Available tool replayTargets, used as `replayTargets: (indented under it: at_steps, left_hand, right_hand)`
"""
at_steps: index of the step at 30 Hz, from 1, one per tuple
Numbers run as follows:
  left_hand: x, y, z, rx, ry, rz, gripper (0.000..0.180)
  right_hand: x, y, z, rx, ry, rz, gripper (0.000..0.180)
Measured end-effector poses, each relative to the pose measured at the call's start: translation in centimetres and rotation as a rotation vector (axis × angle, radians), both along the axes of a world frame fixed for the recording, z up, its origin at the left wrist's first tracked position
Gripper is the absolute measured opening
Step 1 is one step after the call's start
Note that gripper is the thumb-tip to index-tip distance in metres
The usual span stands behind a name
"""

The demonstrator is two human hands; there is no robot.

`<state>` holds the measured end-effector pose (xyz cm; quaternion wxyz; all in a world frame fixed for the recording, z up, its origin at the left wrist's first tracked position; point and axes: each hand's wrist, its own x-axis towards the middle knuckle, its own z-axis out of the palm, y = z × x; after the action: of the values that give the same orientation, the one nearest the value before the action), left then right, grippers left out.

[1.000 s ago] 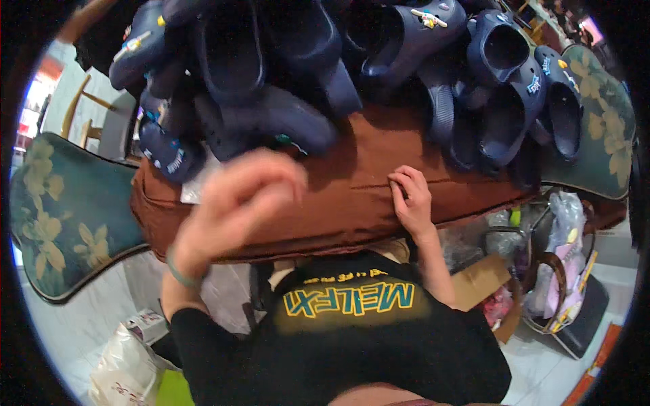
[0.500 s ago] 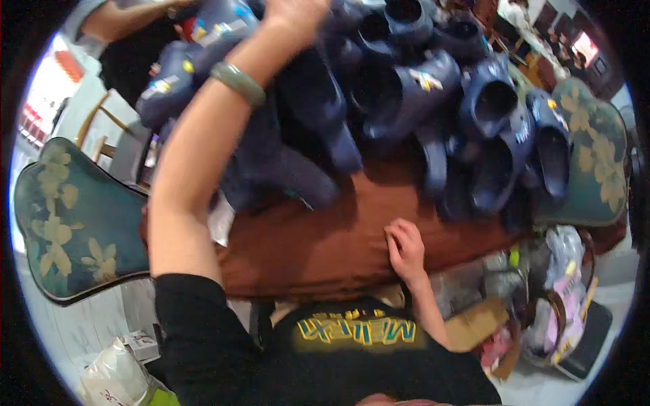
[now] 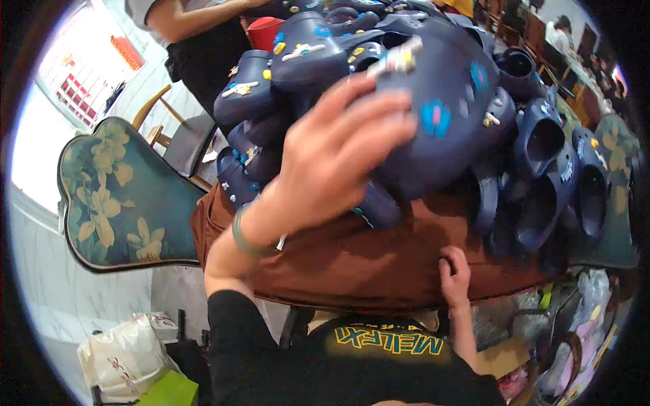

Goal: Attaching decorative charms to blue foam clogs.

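A navy clog (image 3: 443, 95) with blue flower charms and a whitish charm is lifted above the table, large in view. My left hand (image 3: 338, 149), blurred, has its fingers against the clog's near left side and grips it; the thumb is hidden. A green bangle circles that wrist. By the table's near edge, my right hand (image 3: 455, 274) rests on the brown cloth (image 3: 352, 257), fingers curled in; whatever they may hold is too small to make out. Behind the lifted clog, more navy clogs (image 3: 308, 51) lie heaped, many with charms.
Another person's forearm (image 3: 203, 17) reaches toward the heap from the far left. A floral-backed chair (image 3: 108, 203) stands at the left, a similar one (image 3: 619, 169) at the right. A white plastic bag (image 3: 118, 358) sits lower left; a cardboard box (image 3: 504, 355) lies lower right.
My left hand has come back from the far side of the heap, bringing a clog up toward me. My right hand stays by the table edge. The whole view has shifted.
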<state>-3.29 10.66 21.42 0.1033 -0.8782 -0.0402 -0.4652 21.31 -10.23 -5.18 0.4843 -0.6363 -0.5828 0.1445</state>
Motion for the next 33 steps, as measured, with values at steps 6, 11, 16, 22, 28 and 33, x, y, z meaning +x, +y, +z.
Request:
replayTargets:
  at_steps: [6,11,16,22,28,33]
  left_hand:
    - [-3.6,-6.6,-7.7,-0.268,0.209,-0.338,0.025]
    - [-4.4,-6.9,-10.8,-0.228,0.285,-0.462,0.023]
    - [-3.6,-4.8,-10.8,-0.308,0.367,-0.597,0.029]
    - [0.6,-8.8,-12.6,-1.755,-0.229,-0.917,0.083]
    - [7.7,-13.4,-17.4,-1.699,-0.172,-0.701,0.116]
    - [4.9,-10.8,-18.4,-1.893,-0.438,-0.653,0.085]
  right_hand:
    - [2.3,1.9,6.1,0.228,1.567,0.443,0.071]
    - [5.1,-0.2,2.1,0.281,1.673,0.549,0.074]
    - [5.5,-4.4,-1.0,0.117,1.588,0.211,0.063]
    - [1.1,-3.6,1.0,0.180,1.769,-0.021,0.043]
    - [-5.0,-3.9,0.2,-0.104,1.591,0.128,0.054]
    - [-4.1,-4.3,0.8,-0.139,1.033,0.357,0.066]
